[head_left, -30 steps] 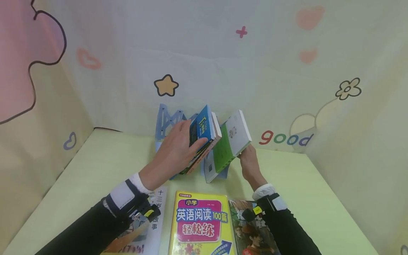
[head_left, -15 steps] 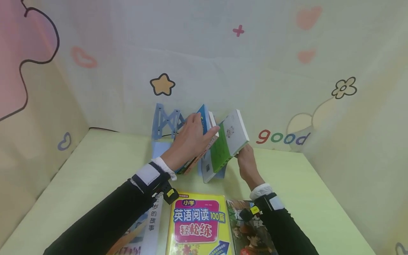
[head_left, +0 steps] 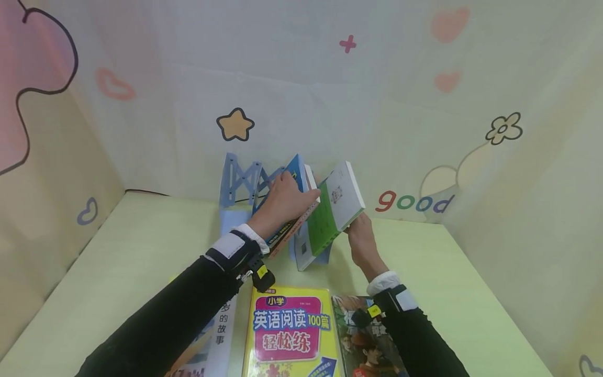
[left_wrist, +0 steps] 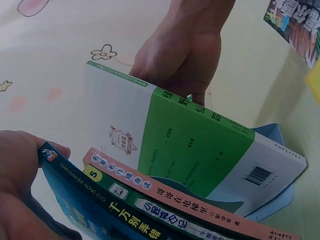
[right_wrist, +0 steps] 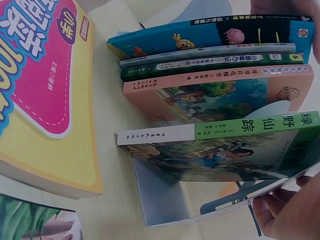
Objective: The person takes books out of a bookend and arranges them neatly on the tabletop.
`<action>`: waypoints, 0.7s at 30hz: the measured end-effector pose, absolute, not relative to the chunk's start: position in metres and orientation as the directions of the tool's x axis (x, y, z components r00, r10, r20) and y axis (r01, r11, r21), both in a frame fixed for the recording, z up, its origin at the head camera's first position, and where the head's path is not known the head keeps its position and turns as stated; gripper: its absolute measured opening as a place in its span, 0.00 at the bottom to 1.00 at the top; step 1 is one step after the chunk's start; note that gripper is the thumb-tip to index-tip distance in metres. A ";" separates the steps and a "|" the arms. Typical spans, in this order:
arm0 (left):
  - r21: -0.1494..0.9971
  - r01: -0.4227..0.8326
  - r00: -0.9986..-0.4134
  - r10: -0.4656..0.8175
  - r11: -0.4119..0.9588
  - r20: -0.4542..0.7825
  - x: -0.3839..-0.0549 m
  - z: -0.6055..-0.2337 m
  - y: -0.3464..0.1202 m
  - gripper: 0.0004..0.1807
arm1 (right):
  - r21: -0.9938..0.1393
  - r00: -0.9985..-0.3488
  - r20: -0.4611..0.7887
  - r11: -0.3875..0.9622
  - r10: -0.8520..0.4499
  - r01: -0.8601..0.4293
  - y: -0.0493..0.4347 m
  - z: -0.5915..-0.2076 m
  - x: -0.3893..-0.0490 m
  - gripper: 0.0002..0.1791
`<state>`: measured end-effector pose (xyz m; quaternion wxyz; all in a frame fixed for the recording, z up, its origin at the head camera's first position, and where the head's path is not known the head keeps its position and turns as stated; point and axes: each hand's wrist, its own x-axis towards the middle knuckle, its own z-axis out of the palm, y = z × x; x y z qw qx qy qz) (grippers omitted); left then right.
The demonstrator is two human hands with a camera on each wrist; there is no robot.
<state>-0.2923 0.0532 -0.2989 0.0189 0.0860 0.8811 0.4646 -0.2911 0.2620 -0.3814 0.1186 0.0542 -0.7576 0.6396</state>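
In the head view my left hand (head_left: 285, 201) grips the upper end of a row of leaning books, with its thumb over their tops. The blue book (left_wrist: 75, 200) is at this hand; a green-spined book (left_wrist: 145, 210) and a pink-spined book (left_wrist: 200, 207) lean beside it. To their right tilts a green-and-white book (left_wrist: 200, 135), a gap between it and the pink one. My right hand (head_left: 363, 238) is behind that book's right side. The right wrist view shows its curled fingers at the edge of the pale end panel (right_wrist: 162, 200) of a blue expandable bookend (head_left: 231, 180).
In front, a yellow book (head_left: 292, 330) lies flat on the pale table (head_left: 141, 262). To its right lies a dark-covered book (head_left: 367, 335), and a white book (head_left: 221, 340) lies partly under my left forearm. A printed curtain wall (head_left: 282, 78) stands close behind the bookend.
My left hand and forearm have moved right and a little farther away, covering more of the blue book. The right hand keeps its place. The whole head view has shifted slightly.
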 end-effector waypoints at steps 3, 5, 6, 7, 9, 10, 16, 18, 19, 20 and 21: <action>0.824 0.089 -0.983 0.181 0.560 -0.017 -0.292 -0.296 0.050 0.45 | -0.955 -0.965 0.254 0.175 0.058 -0.241 0.261 -0.381 -0.291 0.24; 0.819 0.072 -0.982 0.186 0.569 -0.043 -0.291 -0.294 0.048 0.43 | -0.955 -0.966 0.251 0.175 0.056 -0.238 0.261 -0.381 -0.291 0.24; 0.819 0.066 -0.981 0.188 0.570 -0.052 -0.291 -0.293 0.047 0.42 | -0.956 -0.967 0.248 0.174 0.057 -0.235 0.261 -0.381 -0.291 0.25; 0.820 0.061 -0.980 0.192 0.570 -0.060 -0.290 -0.292 0.046 0.43 | -0.958 -0.968 0.243 0.173 0.060 -0.230 0.261 -0.381 -0.291 0.25; 0.823 0.054 -0.977 0.199 0.566 -0.073 -0.289 -0.291 0.044 0.44 | -0.959 -0.969 0.239 0.170 0.064 -0.225 0.261 -0.381 -0.291 0.25; 0.825 0.051 -0.976 0.202 0.562 -0.078 -0.288 -0.290 0.043 0.45 | -0.961 -0.969 0.236 0.165 0.066 -0.223 0.261 -0.381 -0.291 0.26; 0.825 0.061 -0.970 0.228 0.562 -0.083 -0.283 -0.287 0.036 0.43 | -0.963 -0.969 0.238 0.146 0.058 -0.228 0.263 -0.383 -0.292 0.26; 0.823 0.076 -0.969 0.236 0.564 -0.073 -0.280 -0.286 0.034 0.39 | -0.962 -0.969 0.242 0.148 0.057 -0.231 0.263 -0.383 -0.292 0.26; 0.822 0.083 -0.968 0.240 0.564 -0.067 -0.278 -0.285 0.032 0.38 | -0.961 -0.969 0.241 0.153 0.058 -0.230 0.263 -0.383 -0.292 0.26; 0.822 0.092 -0.968 0.244 0.561 -0.059 -0.277 -0.285 0.031 0.37 | -0.960 -0.969 0.242 0.158 0.057 -0.230 0.263 -0.383 -0.292 0.26; 0.823 0.098 -0.967 0.248 0.559 -0.053 -0.275 -0.284 0.030 0.37 | -0.960 -0.969 0.241 0.160 0.057 -0.229 0.263 -0.383 -0.292 0.26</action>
